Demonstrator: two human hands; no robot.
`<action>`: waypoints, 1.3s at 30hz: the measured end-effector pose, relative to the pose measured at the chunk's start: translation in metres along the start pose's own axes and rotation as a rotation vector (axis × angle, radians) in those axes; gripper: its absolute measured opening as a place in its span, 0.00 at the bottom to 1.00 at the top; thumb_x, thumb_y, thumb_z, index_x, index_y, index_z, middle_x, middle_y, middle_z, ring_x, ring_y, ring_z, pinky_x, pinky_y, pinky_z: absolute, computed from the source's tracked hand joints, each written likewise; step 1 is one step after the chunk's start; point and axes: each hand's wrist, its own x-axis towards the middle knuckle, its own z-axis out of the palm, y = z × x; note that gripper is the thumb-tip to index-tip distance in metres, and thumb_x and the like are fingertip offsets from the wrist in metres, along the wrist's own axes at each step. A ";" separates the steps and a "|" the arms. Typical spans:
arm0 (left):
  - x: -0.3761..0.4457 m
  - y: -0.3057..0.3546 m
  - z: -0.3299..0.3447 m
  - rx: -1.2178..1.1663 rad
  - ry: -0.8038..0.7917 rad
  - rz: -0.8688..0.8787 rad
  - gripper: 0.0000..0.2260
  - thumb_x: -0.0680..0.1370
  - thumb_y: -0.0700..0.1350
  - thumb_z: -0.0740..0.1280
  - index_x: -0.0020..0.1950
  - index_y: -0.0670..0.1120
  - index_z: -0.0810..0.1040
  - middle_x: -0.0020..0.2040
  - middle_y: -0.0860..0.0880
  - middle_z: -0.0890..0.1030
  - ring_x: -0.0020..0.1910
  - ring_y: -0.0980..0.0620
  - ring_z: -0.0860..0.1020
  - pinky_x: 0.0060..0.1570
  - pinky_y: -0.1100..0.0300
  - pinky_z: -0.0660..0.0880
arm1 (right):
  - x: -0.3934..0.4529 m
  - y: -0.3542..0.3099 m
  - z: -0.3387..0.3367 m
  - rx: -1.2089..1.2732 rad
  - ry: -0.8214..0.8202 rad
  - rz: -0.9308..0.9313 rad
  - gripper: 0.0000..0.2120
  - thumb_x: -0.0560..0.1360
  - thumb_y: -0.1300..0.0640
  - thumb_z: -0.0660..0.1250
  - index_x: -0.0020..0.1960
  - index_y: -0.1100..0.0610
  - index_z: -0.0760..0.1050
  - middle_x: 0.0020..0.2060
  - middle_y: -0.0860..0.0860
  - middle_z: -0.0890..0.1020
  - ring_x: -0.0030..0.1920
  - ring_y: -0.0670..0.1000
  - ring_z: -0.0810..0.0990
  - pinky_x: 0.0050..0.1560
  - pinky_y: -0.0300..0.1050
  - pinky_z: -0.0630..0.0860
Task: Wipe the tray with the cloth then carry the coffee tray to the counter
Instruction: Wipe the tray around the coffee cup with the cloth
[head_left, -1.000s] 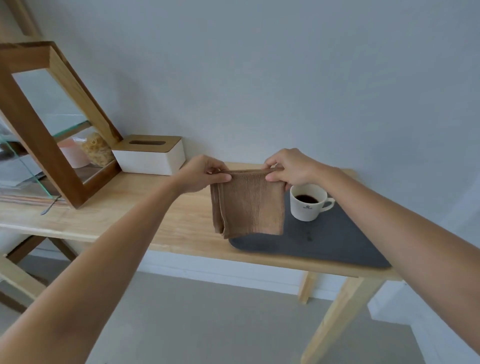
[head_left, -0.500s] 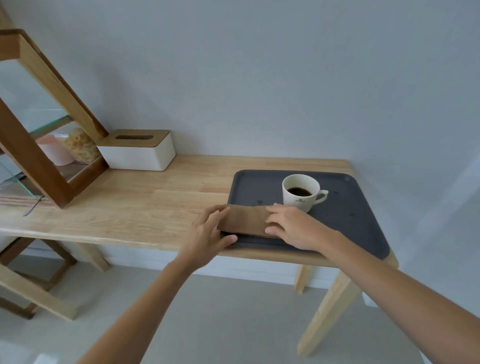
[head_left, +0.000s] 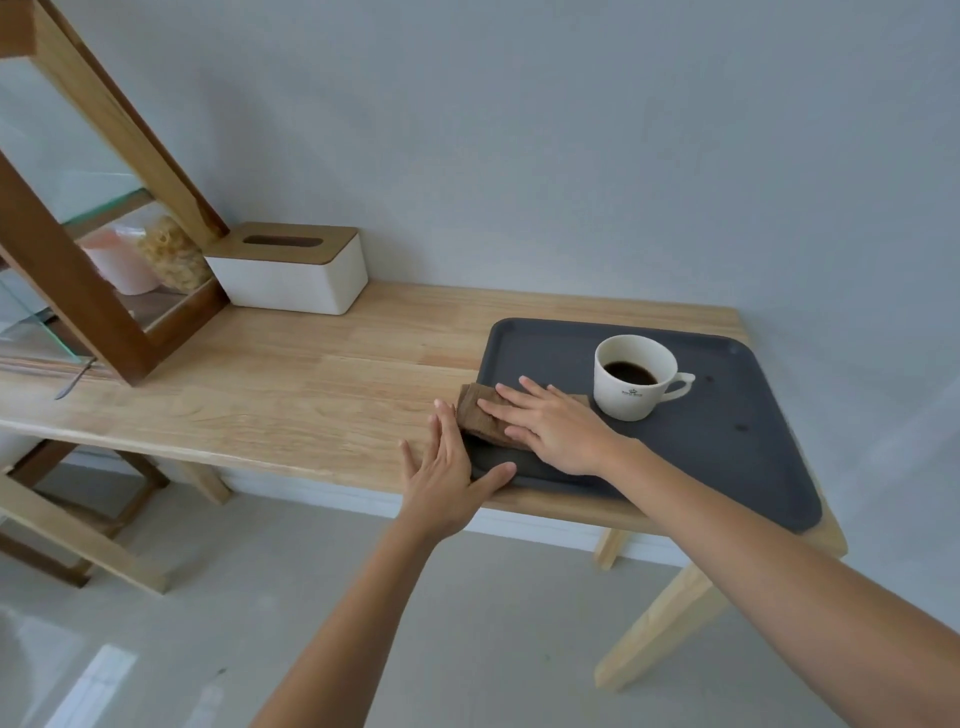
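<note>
A dark grey tray (head_left: 737, 467) lies on the right end of a light wooden table (head_left: 322, 384). A white cup of black coffee (head_left: 635, 375) stands on the tray, handle to the right. A folded brown cloth (head_left: 477, 410) lies on the tray's near left part. My right hand (head_left: 550, 426) rests flat on the cloth, fingers spread, pressing it down. My left hand (head_left: 451, 467) lies against the tray's near left corner, thumb on the rim, fingers straight along the edge. Small dark spots mark the tray right of the cup.
A white tissue box with a wooden lid (head_left: 291, 270) stands at the back of the table against the wall. A wooden-framed glass case (head_left: 98, 291) with a pink cup and a snack bag inside stands on the left. Grey floor lies below.
A second ago both hands held the cloth up by its top edge. The cloth then went down folded onto the tray; now my right hand lies flat on it and my left is at the corner.
</note>
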 end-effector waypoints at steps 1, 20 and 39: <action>0.001 0.001 0.000 0.008 -0.021 -0.002 0.47 0.76 0.67 0.56 0.73 0.44 0.26 0.78 0.49 0.34 0.77 0.53 0.35 0.71 0.43 0.32 | 0.005 0.002 0.001 -0.009 0.003 0.018 0.23 0.83 0.48 0.49 0.76 0.40 0.50 0.78 0.46 0.53 0.78 0.53 0.47 0.76 0.55 0.50; 0.004 -0.002 -0.002 0.143 -0.095 0.026 0.40 0.76 0.68 0.49 0.76 0.48 0.32 0.78 0.52 0.34 0.75 0.52 0.31 0.72 0.43 0.31 | 0.112 0.047 -0.004 -0.044 0.082 0.396 0.25 0.82 0.54 0.48 0.77 0.59 0.48 0.79 0.53 0.49 0.78 0.56 0.48 0.76 0.58 0.52; -0.001 -0.003 0.000 0.227 -0.034 0.043 0.49 0.68 0.76 0.46 0.78 0.48 0.35 0.80 0.53 0.40 0.77 0.52 0.36 0.74 0.41 0.39 | -0.027 -0.010 0.011 0.072 0.090 0.174 0.27 0.82 0.59 0.50 0.76 0.39 0.49 0.79 0.49 0.51 0.78 0.52 0.50 0.76 0.50 0.51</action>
